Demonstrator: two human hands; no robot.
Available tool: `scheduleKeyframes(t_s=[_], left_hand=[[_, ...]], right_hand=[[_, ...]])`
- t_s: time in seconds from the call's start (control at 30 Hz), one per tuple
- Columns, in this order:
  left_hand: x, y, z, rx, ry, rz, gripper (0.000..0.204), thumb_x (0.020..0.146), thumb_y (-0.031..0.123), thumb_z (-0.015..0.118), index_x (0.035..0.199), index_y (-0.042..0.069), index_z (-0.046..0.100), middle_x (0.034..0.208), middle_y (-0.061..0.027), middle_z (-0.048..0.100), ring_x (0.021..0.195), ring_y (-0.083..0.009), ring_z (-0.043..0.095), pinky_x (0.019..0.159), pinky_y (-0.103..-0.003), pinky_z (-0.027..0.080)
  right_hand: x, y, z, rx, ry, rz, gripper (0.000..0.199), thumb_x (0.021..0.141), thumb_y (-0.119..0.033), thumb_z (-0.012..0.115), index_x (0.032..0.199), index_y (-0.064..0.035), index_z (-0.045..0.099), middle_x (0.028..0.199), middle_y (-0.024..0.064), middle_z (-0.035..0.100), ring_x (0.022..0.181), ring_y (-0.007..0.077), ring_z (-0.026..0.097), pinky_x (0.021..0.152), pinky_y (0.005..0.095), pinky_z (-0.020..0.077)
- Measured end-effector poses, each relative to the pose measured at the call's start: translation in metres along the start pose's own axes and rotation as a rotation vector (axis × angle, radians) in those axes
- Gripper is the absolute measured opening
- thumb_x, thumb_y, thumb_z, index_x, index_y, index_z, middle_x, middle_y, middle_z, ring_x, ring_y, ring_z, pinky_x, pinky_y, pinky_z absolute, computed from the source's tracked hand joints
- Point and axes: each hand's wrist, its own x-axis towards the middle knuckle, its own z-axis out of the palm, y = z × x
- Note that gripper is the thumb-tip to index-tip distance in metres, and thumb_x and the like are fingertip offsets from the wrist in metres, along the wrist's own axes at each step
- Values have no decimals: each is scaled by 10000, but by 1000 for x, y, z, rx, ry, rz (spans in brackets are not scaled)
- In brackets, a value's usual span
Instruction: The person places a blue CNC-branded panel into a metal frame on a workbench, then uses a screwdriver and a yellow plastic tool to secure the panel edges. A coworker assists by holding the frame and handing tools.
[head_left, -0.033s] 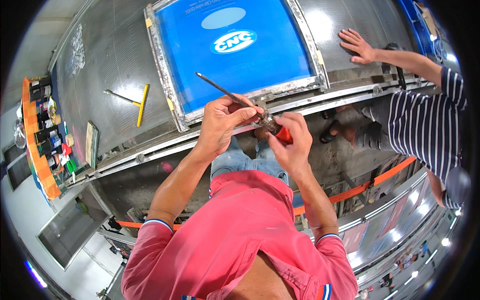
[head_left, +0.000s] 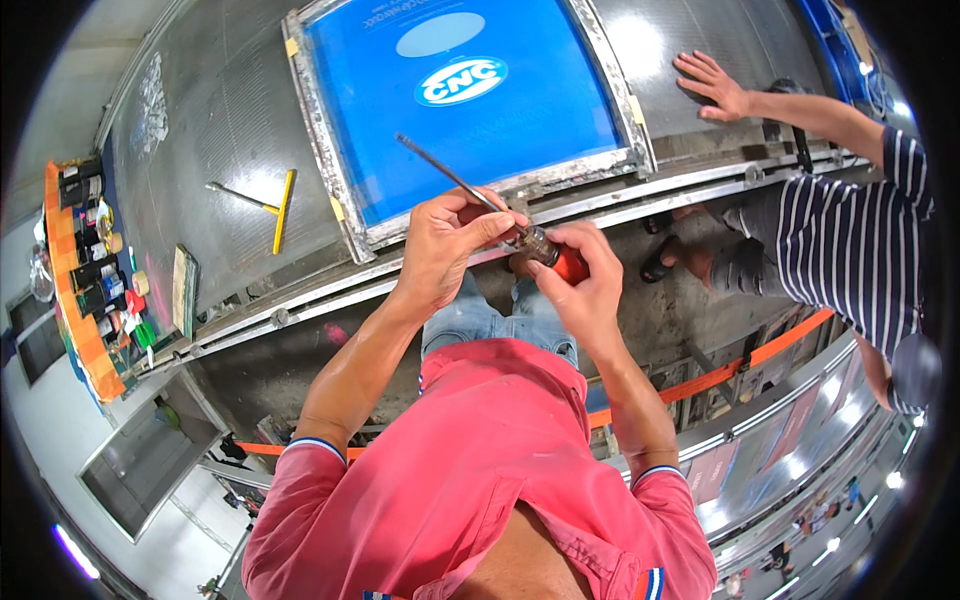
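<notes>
I hold a screwdriver with a long metal shaft (head_left: 440,165) and a red handle (head_left: 572,266) in both hands, just above the near rail of a metal table (head_left: 215,120). My left hand (head_left: 440,250) pinches the shaft close to the handle. My right hand (head_left: 588,292) is wrapped around the red handle. The shaft points up and to the left over a blue printing screen in a metal frame (head_left: 322,160) that lies flat on the table.
A yellow-bladed squeegee (head_left: 284,196) lies on the table left of the frame. At the far left stands an orange shelf (head_left: 80,300) with several bottles and jars. At the right, a person in a striped shirt (head_left: 850,240) rests a hand (head_left: 712,85) flat on the table.
</notes>
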Motion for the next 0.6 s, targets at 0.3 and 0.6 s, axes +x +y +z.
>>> scheduleKeyframes(t_s=[0.3, 0.6], left_hand=[[21, 14, 30, -93, -21, -54, 233, 989, 151, 697, 1134, -24, 648, 1113, -188, 725, 943, -295, 750, 878, -426, 622], [36, -4, 47, -2, 4, 28, 202, 1005, 197, 682, 1074, 37, 580, 884, -99, 674, 819, -285, 751, 759, -431, 662]], right_hand=[[-17, 21, -37, 713, -144, 697, 303, 928, -78, 711, 1196, 52, 656, 951, 91, 713, 738, 130, 668, 661, 274, 539], [-22, 22, -28, 479, 90, 472, 279, 867, 0, 754, 1127, 42, 661, 916, 65, 688, 814, 103, 650, 758, 259, 528]])
